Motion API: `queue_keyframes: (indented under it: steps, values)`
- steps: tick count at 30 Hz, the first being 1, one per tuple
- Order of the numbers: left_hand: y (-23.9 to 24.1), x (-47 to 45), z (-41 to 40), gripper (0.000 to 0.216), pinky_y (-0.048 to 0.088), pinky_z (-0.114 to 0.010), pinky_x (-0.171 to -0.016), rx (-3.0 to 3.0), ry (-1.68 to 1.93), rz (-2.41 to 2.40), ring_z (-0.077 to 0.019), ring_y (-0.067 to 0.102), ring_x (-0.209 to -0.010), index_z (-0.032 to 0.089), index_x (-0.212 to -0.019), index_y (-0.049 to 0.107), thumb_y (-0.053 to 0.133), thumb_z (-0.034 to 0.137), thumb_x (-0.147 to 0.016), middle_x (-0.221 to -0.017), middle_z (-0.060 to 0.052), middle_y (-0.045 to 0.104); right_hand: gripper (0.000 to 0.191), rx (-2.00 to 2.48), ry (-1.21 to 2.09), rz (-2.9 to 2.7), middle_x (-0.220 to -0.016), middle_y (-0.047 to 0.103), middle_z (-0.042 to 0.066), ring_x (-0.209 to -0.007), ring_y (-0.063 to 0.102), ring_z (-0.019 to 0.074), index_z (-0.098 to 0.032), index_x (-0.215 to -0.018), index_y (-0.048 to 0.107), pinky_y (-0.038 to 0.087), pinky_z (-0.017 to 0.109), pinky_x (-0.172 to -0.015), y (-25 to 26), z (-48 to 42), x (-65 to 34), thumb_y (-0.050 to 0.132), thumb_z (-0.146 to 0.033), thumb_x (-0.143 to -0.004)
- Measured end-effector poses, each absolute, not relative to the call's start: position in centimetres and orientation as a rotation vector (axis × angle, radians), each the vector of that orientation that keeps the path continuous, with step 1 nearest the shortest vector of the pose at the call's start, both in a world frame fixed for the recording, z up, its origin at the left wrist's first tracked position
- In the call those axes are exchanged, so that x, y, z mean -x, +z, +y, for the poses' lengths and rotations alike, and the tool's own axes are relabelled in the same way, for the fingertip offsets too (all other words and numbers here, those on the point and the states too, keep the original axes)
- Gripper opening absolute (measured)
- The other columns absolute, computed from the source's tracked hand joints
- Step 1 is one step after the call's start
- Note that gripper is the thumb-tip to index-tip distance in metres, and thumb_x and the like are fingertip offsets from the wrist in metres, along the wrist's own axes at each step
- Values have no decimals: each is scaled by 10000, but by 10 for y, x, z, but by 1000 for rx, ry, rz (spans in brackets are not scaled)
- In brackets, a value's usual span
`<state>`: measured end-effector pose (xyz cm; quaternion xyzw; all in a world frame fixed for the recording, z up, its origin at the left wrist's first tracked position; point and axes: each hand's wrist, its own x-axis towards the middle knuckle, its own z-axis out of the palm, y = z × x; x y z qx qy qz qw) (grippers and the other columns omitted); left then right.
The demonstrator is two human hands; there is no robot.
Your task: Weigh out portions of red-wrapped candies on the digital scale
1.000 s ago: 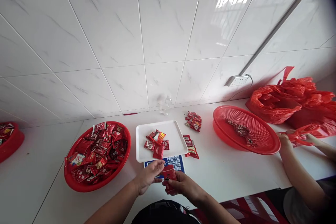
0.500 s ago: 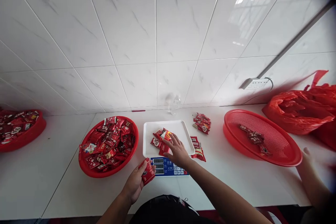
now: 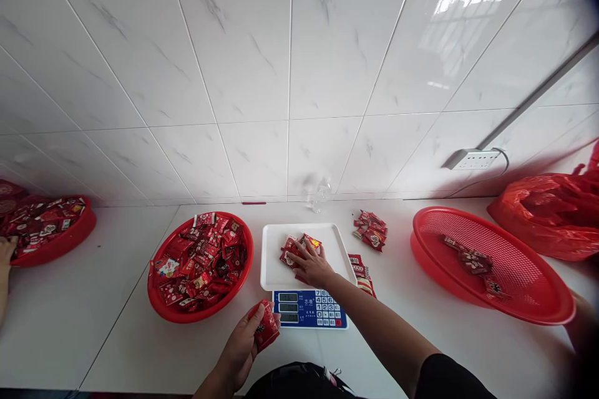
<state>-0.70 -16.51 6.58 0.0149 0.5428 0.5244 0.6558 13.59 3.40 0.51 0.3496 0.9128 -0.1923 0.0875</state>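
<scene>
My left hand (image 3: 244,341) grips a small red pouch (image 3: 265,326) near the table's front edge, just left of the blue scale keypad (image 3: 309,308). My right hand (image 3: 312,263) lies over the red candy packets (image 3: 292,247) on the scale's white tray (image 3: 276,262), fingers curled down onto them. A red bowl (image 3: 161,302) heaped with several red candy packets stands left of the scale.
Loose candy packets (image 3: 371,229) lie right of the tray. A wide red mesh basket (image 3: 528,274) with a few packets sits at right, red plastic bags (image 3: 543,215) behind it. Another red bowl (image 3: 60,242) of candy is far left, a person's hand (image 3: 5,255) beside it. A power strip (image 3: 472,158) hangs on the tiled wall.
My right hand left the pouch and reached onto the tray's packets. My left hand kept the pouch and drew it to the left of the scale. The view shifted left.
</scene>
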Motion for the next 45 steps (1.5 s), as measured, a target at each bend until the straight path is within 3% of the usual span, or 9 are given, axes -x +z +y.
queue_keyframes:
  steps: [9, 19, 23, 25, 27, 30, 33, 41, 45]
  values:
    - [65, 0, -157, 319, 501, -271, -777, -10, 1146, 1253, -166, 661, -796, 122, -1017, 602, 597, 327, -773, -806, -78, 692, 623, -1033, -582, 2746, -1506, 37, -4, -1351, -88, 312, -353, -1383, 190, -77, 629, -1000, 18, 44, -112, 264, -618, -824]
    - [68, 9, -152, 333, 499, -311, -730, -51, 1118, 1252, -162, 634, -789, 145, -1039, 528, 594, 322, -765, -920, -87, 663, 537, -1212, -723, 2832, -1431, 318, 28, -1358, 37, 287, -306, -1324, 360, -21, 582, -1043, 36, 27, -124, 329, -550, -846]
    - [67, 8, -150, 336, 497, -357, -711, -88, 1036, 1206, -170, 617, -798, 166, -1028, 509, 580, 167, -699, -997, -78, 636, 523, -1406, -1337, 2719, -1337, 452, 76, -1274, 319, 269, -242, -1271, 446, 261, 459, -1025, 48, -15, -149, 359, -533, -845]
    - [67, 4, -150, 359, 485, -332, -690, -207, 948, 1188, -170, 615, -792, 159, -1029, 516, 571, 147, -674, -956, -75, 641, 533, -1354, -1869, 2459, -1194, 571, 91, -1098, 514, 241, -213, -1237, 472, 411, 384, -897, 52, -40, -159, 392, -547, -828]
    - [67, -2, -149, 319, 462, -294, -655, -390, 823, 1196, -162, 613, -755, 136, -980, 543, 589, 169, -666, -875, -72, 644, 489, -1300, -2240, 2201, -1028, 642, 73, -911, 597, 206, -193, -1134, 539, 466, 326, -760, 53, -61, -166, 452, -540, -802]
    - [66, -12, -148, 286, 433, -269, -608, -601, 671, 1235, -140, 598, -672, 124, -908, 553, 627, 196, -642, -778, -49, 635, 332, -1366, -2430, 1990, -761, 644, 18, -669, 577, 142, -165, -852, 602, 436, 263, -603, 51, -82, -172, 585, -472, -729]
    - [63, -19, -145, 325, 423, -270, -579, -653, 645, 1244, -135, 581, -626, 141, -892, 524, 665, 230, -614, -726, -26, 627, 275, -1504, -2487, 1889, -591, 567, -34, -544, 497, 97, -161, -686, 537, 376, 233, -530, 47, -89, -177, 665, -402, -656]
    - [71, -19, -140, 312, 376, -229, -567, -434, 830, 1227, -97, 531, -600, 163, -788, 548, 692, 391, -632, -702, -3, 600, 367, -1617, -2904, 1314, -616, 533, -51, -531, 466, 57, -165, -740, 509, 345, 196, -543, 60, -91, -191, 670, -476, -632]
    - [67, -19, -143, 305, 362, -228, -523, -563, 863, 1257, -86, 486, -525, 163, -732, 539, 698, 399, -622, -628, 16, 569, 407, -1501, -2779, 1435, -662, 560, -23, -564, 506, 75, -157, -786, 569, 354, 199, -535, 62, -96, -191, 645, -529, -639]
